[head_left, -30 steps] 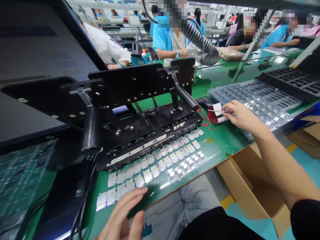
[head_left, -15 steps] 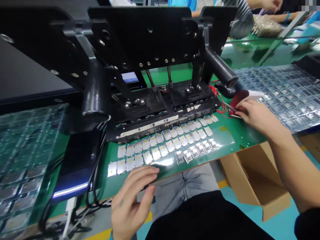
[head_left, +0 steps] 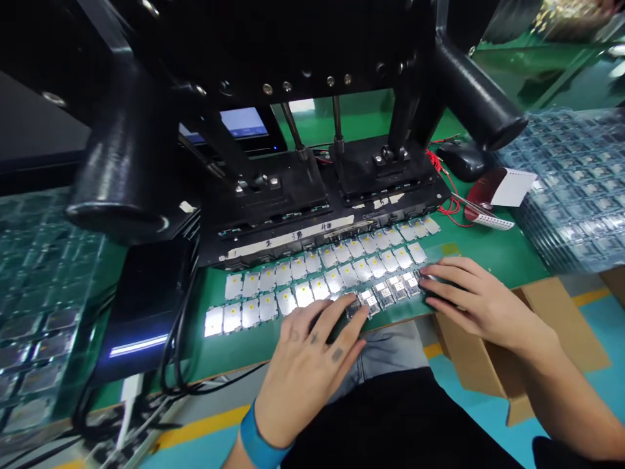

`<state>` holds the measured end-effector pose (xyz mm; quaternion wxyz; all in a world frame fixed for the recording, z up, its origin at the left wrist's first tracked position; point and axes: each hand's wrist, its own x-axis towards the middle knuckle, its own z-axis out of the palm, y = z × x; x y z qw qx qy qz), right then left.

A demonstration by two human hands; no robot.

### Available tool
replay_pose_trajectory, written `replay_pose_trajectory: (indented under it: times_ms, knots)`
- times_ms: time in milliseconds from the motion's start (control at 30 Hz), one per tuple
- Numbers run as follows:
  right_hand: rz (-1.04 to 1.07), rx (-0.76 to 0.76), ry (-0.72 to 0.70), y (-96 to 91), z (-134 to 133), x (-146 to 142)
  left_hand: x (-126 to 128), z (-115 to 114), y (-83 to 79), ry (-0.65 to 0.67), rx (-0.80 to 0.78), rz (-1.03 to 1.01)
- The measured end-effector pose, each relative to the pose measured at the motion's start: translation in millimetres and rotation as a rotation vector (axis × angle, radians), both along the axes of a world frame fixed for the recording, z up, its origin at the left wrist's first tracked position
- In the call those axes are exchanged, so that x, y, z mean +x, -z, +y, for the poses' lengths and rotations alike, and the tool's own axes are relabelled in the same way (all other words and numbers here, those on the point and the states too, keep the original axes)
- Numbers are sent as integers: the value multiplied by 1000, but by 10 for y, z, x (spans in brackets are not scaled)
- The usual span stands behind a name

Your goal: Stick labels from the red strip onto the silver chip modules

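Several small circuit boards (head_left: 383, 294) with chips and white labels showing lie in a short front row on the green mat. My left hand (head_left: 312, 355) reaches over the row's left end, fingers stretched and slightly apart, fingertips on or against the boards there. At the row's right end, my right hand (head_left: 471, 296) lies low with its fingers extended, their tips by the last board. Behind are two longer rows of boards, silver side up with yellow dots (head_left: 334, 281). Slim metal tweezers (head_left: 471, 202) lie by a dark red notebook (head_left: 488, 189).
A black test fixture (head_left: 322, 228) with numbered tape and two big lever handles (head_left: 481, 98) stands behind the rows. Left are a dark box (head_left: 141, 312), cables and clear trays (head_left: 49, 339). On the right are a mouse (head_left: 466, 161), stacked trays (head_left: 581, 189) and a cardboard box (head_left: 469, 358) below.
My right hand has let go of the tweezers by the notebook and moved left to the short row's right end. My left hand has moved right and forward onto its left end.
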<state>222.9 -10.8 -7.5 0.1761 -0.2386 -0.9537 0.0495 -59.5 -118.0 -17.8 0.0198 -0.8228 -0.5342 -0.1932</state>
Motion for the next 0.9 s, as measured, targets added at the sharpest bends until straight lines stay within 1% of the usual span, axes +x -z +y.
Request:
replay_pose_trajectory:
  times_ms: [100, 300, 400, 467, 600, 700, 800, 900]
  knots:
    - [21, -22, -10, 58, 16, 103, 7, -3, 5, 8, -9, 42]
    - [-3, -39, -20, 3, 1, 116, 35, 57, -57, 69, 3, 20]
    - [-4, -39, -31, 28, 7, 127, 14, 66, -79, 47, 23, 10]
    - [44, -29, -27, 40, 25, 116, -11, 51, -61, 26, 17, -1]
    - [167, 29, 51, 15, 88, 8, -34, -8, -2, 31, 20, -24]
    - [165, 43, 101, 16, 135, -84, -41, -50, 5, 55, 33, -62]
    - [157, 31, 137, 77, 154, -111, -63, -51, -10, 87, 70, -134]
    - [166, 10, 179, 143, 137, -80, -74, 15, -8, 49, 104, -201]
